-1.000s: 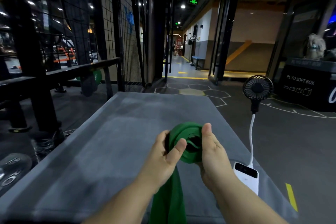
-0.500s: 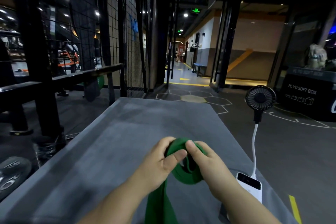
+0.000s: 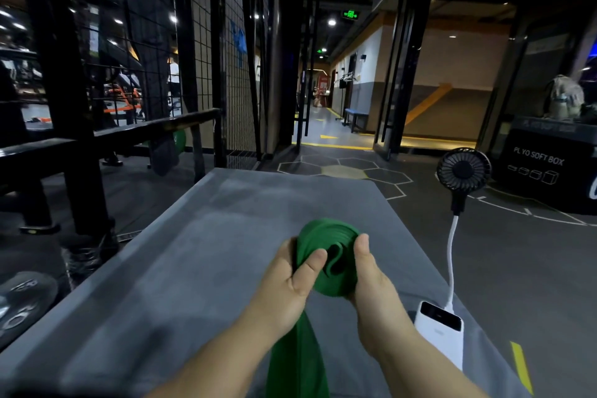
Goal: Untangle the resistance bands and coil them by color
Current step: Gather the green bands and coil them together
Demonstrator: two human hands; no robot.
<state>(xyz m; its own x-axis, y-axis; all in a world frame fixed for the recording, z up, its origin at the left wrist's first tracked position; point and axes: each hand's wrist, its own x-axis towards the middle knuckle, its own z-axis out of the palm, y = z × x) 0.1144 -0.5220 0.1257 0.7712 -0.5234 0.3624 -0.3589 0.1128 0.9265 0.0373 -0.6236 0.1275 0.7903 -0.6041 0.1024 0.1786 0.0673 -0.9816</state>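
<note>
Right hand [image 3: 371,281] regripped — left hand [image 3: 289,279] also holds one green band [image 3: 323,233].

left hand [image 3: 292,271]: bare; right hand [image 3: 371,278]: bare | forearms [image 3: 226,352]: bare to frame edge

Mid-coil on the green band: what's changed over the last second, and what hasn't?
The right hand moved from the coil's right side across its front, then back to the right side, thumb up, probably laying on another wrap. The left hand kept gripping the green band coil, thumb on its face. The loose tail still trails toward the person. The power bank, fan and grey mat stayed put.
</note>
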